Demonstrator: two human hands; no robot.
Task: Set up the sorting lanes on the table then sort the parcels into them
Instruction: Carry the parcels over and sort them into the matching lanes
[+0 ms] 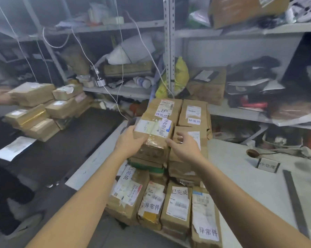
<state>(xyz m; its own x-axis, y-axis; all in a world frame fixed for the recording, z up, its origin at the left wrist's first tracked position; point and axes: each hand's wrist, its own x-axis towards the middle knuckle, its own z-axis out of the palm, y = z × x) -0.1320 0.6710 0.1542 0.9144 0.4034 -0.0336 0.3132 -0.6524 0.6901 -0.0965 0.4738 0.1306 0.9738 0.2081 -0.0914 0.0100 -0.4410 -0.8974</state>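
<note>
A pile of brown cardboard parcels (179, 201) with white labels stands on the left part of the white table (255, 185). My left hand (131, 142) grips the left side of the top parcel (154, 133), a taped box with a white label. My right hand (185, 145) hovers at that parcel's right side, fingers spread, touching nothing that I can make out. A small folded lane sign (268, 165) stands on the table at the right, and a long grey metal ruler (295, 203) lies beside it.
A dark conveyor belt (65, 147) runs at the left, carrying a second stack of parcels (43, 108) and a white sheet (14, 148). Another person's hand (0, 97) touches that stack. Cluttered metal shelves (169, 51) fill the back, with white cables hanging down.
</note>
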